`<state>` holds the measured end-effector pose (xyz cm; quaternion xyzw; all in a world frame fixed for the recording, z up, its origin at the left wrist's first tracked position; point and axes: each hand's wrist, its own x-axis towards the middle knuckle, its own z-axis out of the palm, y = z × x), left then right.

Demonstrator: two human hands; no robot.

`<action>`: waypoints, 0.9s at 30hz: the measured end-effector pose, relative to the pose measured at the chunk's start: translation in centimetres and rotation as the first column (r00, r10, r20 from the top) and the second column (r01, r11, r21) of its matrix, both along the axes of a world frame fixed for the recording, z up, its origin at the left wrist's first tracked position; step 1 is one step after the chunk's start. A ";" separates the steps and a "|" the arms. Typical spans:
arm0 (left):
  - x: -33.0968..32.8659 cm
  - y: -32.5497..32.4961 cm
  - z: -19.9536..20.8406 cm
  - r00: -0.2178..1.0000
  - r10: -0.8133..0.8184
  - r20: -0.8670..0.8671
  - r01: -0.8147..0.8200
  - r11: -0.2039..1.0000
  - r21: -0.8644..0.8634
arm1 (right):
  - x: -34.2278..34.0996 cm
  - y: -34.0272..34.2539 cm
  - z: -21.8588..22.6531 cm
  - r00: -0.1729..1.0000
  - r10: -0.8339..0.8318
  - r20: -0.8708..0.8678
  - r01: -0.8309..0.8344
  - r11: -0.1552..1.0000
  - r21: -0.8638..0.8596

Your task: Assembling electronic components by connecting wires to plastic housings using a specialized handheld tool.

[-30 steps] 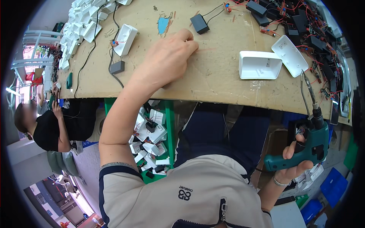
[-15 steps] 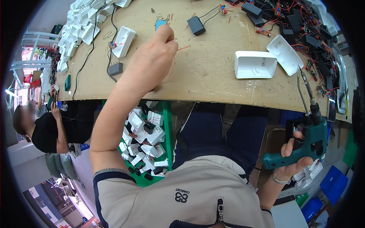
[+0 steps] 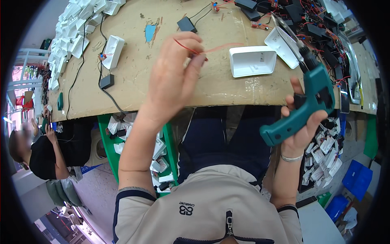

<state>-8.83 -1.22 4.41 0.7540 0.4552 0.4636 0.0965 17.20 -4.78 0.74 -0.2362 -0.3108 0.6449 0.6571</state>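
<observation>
Red wire (image 3: 191, 48): thin, held pinched between the fingertips (image 3: 198, 61) of the left hand (image 3: 172, 83), which is raised above the near part of the table (image 3: 138, 77); the free end of the wire trails to the right, toward the open white plastic housing (image 3: 252, 61) lying on the table surface. Head view, left side: the left hand is closed narrowly on the wire, thumb against forefinger, with the forearm rising from the lower edge. Head view, right side: the right hand (image 3: 302, 122) is wrapped around the grip of a teal electric screwdriver (image 3: 304, 101), held off the table edge with its bit slanting up and left, over a white housing lid (image 3: 282, 44) that lies tilted just beside the open housing. Table surface, left part: a white adapter body (image 3: 111, 51) with a black cable running to a small black block (image 3: 106, 81); a heap of white plastic parts (image 3: 73, 32) occupies the far left corner. A second small black block (image 3: 186, 24) lies near a blue patch on the surface. Far right part: a tangle of red and black wired modules (image 3: 313, 20). Below the table edge, a green crate (image 3: 162, 150) holds further white parts. At the left rim, another person (image 3: 44, 150) in dark clothing sits apart from this work.
</observation>
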 end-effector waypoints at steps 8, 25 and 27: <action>4.4 -1.1 -1.6 0.955 -0.122 0.270 0.193 0.947 -0.257 | -2.3 2.1 0.0 0.997 0.000 0.081 0.003 0.999 -0.041; 6.6 -0.7 -2.4 0.995 -0.070 -0.065 0.071 0.997 0.013 | -2.6 1.1 -0.2 0.971 -0.059 0.231 0.077 0.995 -0.069; 6.6 -0.6 -2.5 0.995 -0.096 -0.018 0.095 0.994 -0.060 | -2.2 0.7 -0.4 0.978 -0.034 0.208 0.051 0.996 -0.078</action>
